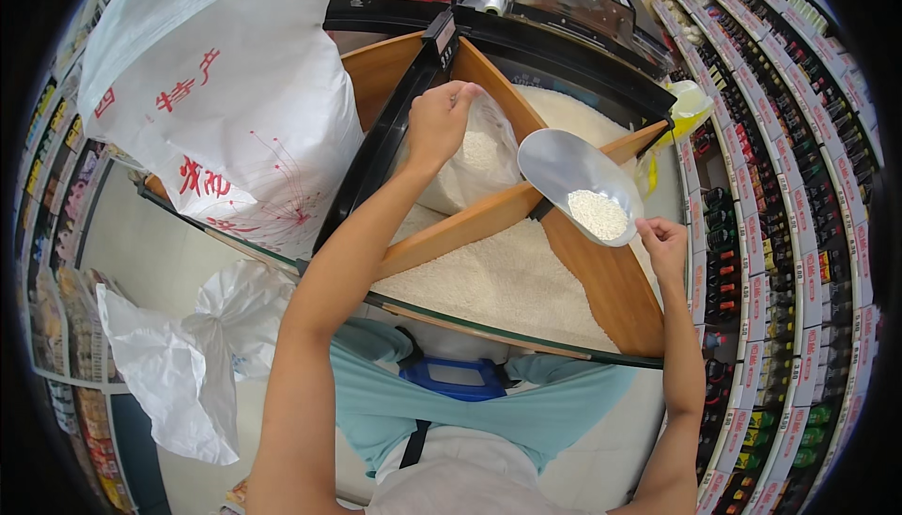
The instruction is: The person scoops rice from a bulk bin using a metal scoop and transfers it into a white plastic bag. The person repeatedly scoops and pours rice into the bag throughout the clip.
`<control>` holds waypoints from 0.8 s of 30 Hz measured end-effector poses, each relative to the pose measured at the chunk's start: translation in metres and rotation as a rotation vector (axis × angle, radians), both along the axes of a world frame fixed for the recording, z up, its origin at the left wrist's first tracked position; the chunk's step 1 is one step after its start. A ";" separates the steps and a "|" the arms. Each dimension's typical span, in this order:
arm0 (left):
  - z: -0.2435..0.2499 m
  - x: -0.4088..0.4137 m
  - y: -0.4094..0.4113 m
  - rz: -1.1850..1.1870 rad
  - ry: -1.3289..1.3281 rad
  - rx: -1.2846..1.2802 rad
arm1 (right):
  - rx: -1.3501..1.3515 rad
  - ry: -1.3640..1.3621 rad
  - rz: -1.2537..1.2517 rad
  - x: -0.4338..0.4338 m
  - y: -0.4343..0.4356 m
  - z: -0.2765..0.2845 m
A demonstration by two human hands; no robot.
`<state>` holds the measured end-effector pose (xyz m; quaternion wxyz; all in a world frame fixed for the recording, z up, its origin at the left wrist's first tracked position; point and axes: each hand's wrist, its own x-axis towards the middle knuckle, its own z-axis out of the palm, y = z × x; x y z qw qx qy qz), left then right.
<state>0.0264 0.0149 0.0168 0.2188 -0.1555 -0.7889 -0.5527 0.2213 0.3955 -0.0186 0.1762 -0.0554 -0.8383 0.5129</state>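
My left hand [442,120] grips the gathered top of a clear plastic bag [497,131], which holds white rice and hangs in the far left compartment of a wooden-divided bin. My right hand [662,243] holds a translucent scoop [564,159] by its near right end. A small heap of rice [599,214] lies in the scoop, close to that end. The scoop is over the crossing wooden dividers [458,229], its mouth to the right of the bag and apart from my left hand. Loose rice [493,279] fills the near compartment below.
A large white woven sack [232,92] with red print stands on the left of the bin. A crumpled white sack [176,353] is below it. A blue stool [454,377] shows between my legs. Shelves of bottles [768,268] curve along the right. A black frame [564,43] edges the bin.
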 end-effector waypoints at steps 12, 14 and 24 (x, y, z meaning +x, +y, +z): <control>-0.001 -0.001 -0.001 0.016 0.011 -0.017 | 0.854 -0.172 -0.074 -0.047 -0.085 0.145; -0.003 -0.003 -0.005 0.036 0.015 -0.033 | 0.915 -0.179 -0.071 -0.060 -0.117 0.170; 0.003 -0.001 -0.009 0.040 -0.043 -0.069 | 1.083 -0.180 -0.092 -0.061 -0.146 0.220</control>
